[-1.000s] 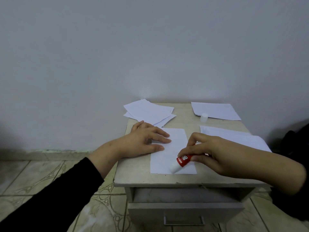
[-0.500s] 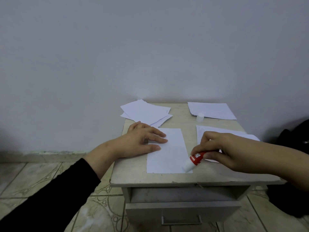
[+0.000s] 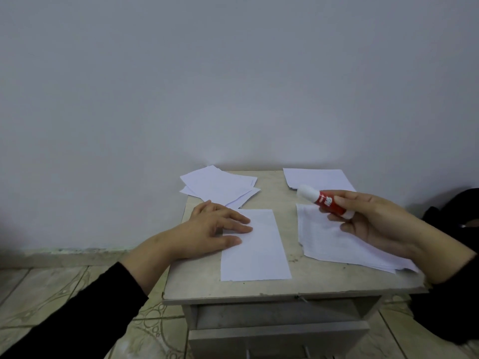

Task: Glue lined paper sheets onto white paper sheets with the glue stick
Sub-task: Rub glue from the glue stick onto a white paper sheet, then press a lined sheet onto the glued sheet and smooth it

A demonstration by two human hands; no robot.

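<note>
A white paper sheet (image 3: 259, 250) lies in the middle of the small table (image 3: 293, 288). My left hand (image 3: 212, 233) rests flat on its left edge with fingers straight. My right hand (image 3: 373, 221) holds the red and white glue stick (image 3: 324, 200) lifted above the table, its white tip pointing up and left, over a stack of sheets (image 3: 334, 244) on the right. The cap that lay near the back right sheet is hidden behind the glue stick's tip or cannot be told apart from it.
A loose pile of sheets (image 3: 217, 186) sits at the back left of the table and another sheet (image 3: 316, 177) at the back right. The wall stands right behind the table. A drawer (image 3: 280, 335) is below the front edge. A dark bag (image 3: 456, 208) lies on the right.
My right hand lifted the glue stick off the middle sheet's lower right corner and swung it up and to the right, over the right stack. My left hand stayed on the sheet.
</note>
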